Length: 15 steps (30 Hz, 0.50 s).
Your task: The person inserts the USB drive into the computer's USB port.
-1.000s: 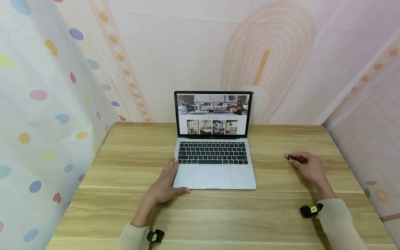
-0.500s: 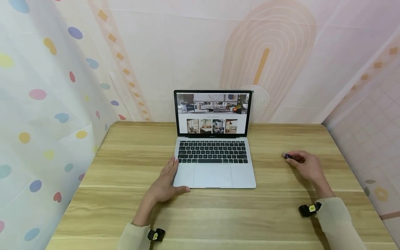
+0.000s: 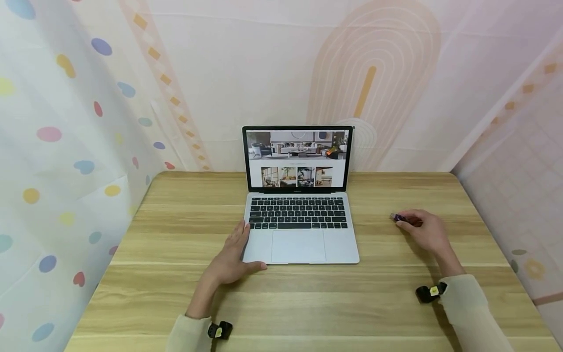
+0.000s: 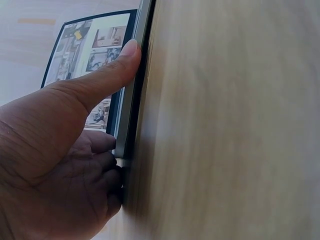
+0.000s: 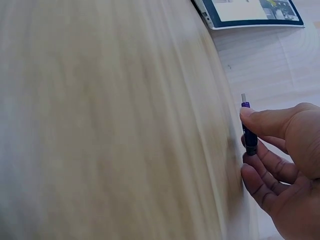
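Observation:
A silver laptop stands with its lid up and its screen lit on the wooden table. My left hand rests against its front left corner, fingers along the left side and thumb at the front edge. In the left wrist view, that thumb lies against the laptop's thin edge. To the right of the laptop, my right hand pinches a dark purple USB flash drive between thumb and fingers. The drive's metal plug sticks out past the thumb, pointing toward the laptop in the head view.
The wooden table reaches back to a patterned cloth backdrop. More cloth hangs at the left and right sides. A black device sits at the left wrist, and another black device at the right.
My right hand has moved slightly left, toward the laptop, with the USB flash drive still pinched. The left hand has stayed at the laptop's corner. The head view has shifted a little.

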{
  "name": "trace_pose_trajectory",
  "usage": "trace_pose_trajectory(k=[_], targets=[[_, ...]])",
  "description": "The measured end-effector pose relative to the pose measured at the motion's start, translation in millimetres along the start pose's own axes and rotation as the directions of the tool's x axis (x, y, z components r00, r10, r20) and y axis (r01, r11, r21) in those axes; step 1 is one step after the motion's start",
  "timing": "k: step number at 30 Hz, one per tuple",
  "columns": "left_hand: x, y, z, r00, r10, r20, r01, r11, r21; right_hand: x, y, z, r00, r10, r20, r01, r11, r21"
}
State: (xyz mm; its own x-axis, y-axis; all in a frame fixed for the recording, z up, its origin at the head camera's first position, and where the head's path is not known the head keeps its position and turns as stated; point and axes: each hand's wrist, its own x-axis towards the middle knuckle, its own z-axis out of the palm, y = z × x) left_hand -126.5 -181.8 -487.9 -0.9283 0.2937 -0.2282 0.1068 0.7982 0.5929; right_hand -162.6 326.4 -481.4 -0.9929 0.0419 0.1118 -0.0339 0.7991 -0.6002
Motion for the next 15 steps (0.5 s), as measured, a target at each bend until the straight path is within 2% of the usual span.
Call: trace_pose_trajectory(k=[15], targets=[[-0.6,1.2,-1.1,1.000,0.006,-0.002,-0.006,1.000,-0.005,2.6,-10.8,8.1,0.999,0.007,0.033,-0.008,1.000,0.031]])
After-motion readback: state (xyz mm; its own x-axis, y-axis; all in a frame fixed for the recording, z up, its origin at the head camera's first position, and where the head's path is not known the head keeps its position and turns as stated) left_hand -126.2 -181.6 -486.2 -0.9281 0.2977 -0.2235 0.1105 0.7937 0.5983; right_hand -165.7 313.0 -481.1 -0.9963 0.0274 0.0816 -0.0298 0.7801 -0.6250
